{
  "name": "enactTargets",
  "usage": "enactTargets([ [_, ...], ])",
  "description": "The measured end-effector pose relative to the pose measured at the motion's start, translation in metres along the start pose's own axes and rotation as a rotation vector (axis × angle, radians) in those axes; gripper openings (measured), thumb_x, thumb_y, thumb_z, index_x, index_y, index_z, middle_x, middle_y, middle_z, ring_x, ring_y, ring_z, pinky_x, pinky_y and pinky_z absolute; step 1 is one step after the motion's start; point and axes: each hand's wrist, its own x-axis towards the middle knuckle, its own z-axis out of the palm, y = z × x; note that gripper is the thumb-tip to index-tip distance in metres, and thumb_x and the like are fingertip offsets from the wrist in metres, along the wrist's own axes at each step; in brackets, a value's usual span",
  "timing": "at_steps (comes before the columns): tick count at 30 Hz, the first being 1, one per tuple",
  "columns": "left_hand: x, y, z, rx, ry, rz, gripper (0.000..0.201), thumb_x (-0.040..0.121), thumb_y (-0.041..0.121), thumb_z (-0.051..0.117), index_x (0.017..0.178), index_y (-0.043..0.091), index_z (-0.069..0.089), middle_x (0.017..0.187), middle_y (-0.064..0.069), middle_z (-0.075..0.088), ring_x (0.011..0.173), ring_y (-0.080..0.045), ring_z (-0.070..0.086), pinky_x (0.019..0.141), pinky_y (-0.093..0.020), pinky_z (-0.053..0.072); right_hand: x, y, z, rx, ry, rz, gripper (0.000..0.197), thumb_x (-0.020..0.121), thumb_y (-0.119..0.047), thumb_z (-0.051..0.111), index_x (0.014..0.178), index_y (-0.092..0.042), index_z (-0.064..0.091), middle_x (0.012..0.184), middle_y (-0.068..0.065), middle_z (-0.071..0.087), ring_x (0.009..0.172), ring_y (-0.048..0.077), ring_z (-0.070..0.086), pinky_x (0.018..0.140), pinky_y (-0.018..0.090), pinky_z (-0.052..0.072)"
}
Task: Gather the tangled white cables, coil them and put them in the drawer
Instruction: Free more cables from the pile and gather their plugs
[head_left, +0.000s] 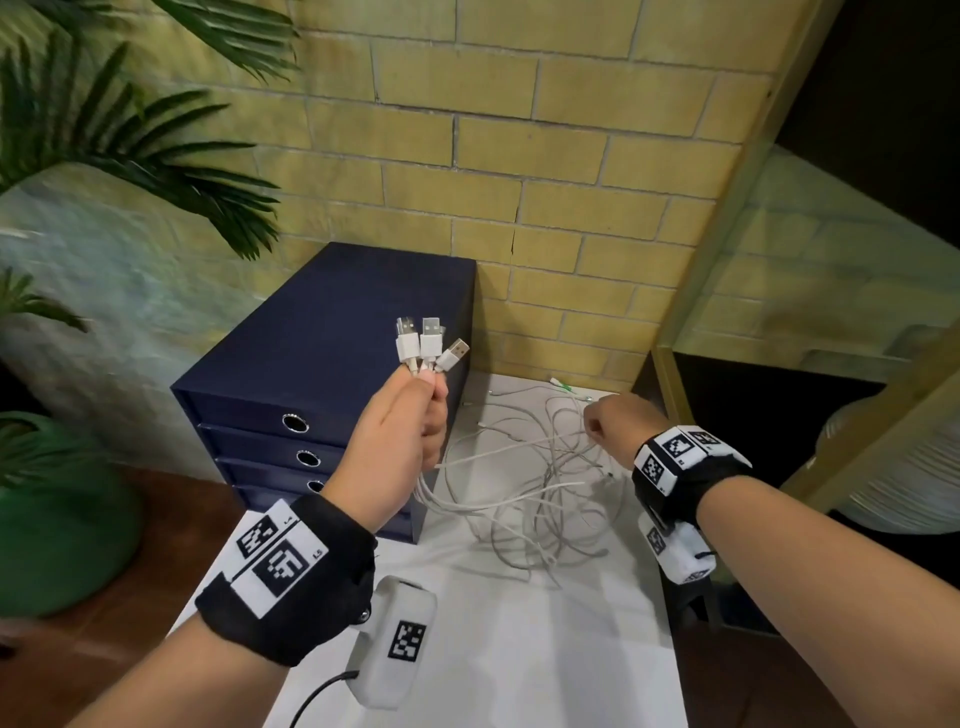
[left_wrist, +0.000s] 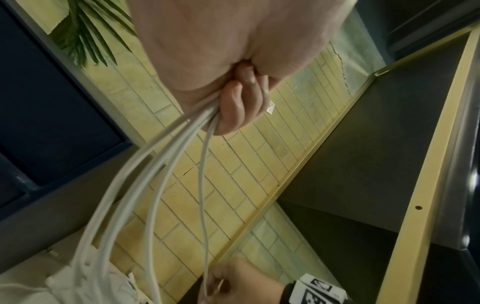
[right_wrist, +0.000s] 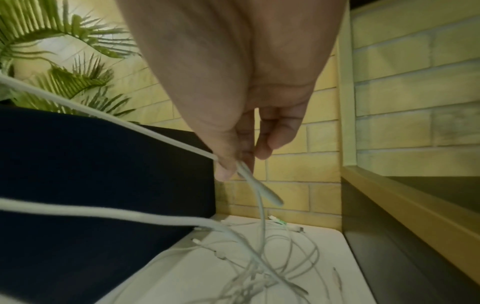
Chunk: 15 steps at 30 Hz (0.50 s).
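Note:
My left hand (head_left: 410, 431) is raised in front of the navy drawer unit (head_left: 311, 364) and grips several white cables just below their USB plugs (head_left: 428, 340), which stick up out of the fist. The cables (left_wrist: 155, 185) hang from the fist down to a loose tangle (head_left: 540, 493) on the white tabletop (head_left: 519, 649). Over the tangle's right side my right hand (head_left: 605, 421) pinches one thin cable (right_wrist: 249, 176) between thumb and fingers. All the drawers are closed.
A yellow brick wall (head_left: 545, 182) stands behind the table. Palm fronds (head_left: 130, 130) and a green pot (head_left: 57, 519) are at the left. A yellow-framed shelf (head_left: 779, 260) with dark openings rises at the right, close to my right wrist.

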Motion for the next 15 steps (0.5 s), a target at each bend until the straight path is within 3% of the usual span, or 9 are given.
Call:
enactTargets([
  [3,0.004,0.005,-0.004,0.03,0.012,0.031,0.026,0.101,0.015,0.028,0.08,0.014,0.044,0.054,0.006,0.027,0.041,-0.006,0.019,0.038,-0.019,0.018,-0.006,0.009,0.007,0.002,-0.05,0.049,0.025,0.082,0.0,0.047,0.089,-0.018,0.063,0.101,0.009,0.063,0.101,0.029,0.059,0.071,0.026,0.036],
  [6,0.009,0.008,-0.008,0.02,0.035,0.055,0.028,0.101,0.013,0.027,0.078,0.015,0.044,0.053,0.007,0.028,0.041,-0.005,0.019,0.038,-0.02,0.016,-0.009,0.022,0.014,0.172,-0.036,0.134,0.028,0.082,0.005,0.044,0.087,-0.016,0.062,0.091,0.009,0.059,0.091,0.026,0.059,0.069,0.024,0.037],
  [9,0.013,0.007,-0.012,0.066,0.064,0.057,0.027,0.1,0.015,0.028,0.078,0.016,0.044,0.056,0.005,0.027,0.043,-0.007,0.018,0.04,-0.022,0.015,-0.009,0.03,0.023,0.528,0.076,0.279,0.031,0.083,0.008,0.041,0.082,-0.012,0.064,0.084,0.011,0.061,0.074,0.027,0.06,0.066,0.031,0.046],
  [12,0.016,0.001,-0.014,0.125,0.081,0.038,0.026,0.1,0.015,0.029,0.079,0.017,0.045,0.057,0.005,0.027,0.044,-0.007,0.019,0.04,-0.022,0.015,-0.012,0.025,0.021,1.009,0.252,0.372,0.039,0.082,0.014,0.031,0.069,-0.013,0.056,0.07,0.011,0.052,0.052,0.024,0.052,0.047,0.027,0.044],
  [15,0.02,-0.006,-0.013,0.129,0.097,-0.002,0.027,0.099,0.015,0.03,0.077,0.017,0.046,0.056,0.006,0.026,0.044,-0.007,0.018,0.038,-0.019,0.015,-0.017,0.015,0.004,1.243,0.377,0.294,0.035,0.089,0.013,0.034,0.072,-0.011,0.052,0.074,0.008,0.05,0.057,0.023,0.06,0.044,0.023,0.049],
])
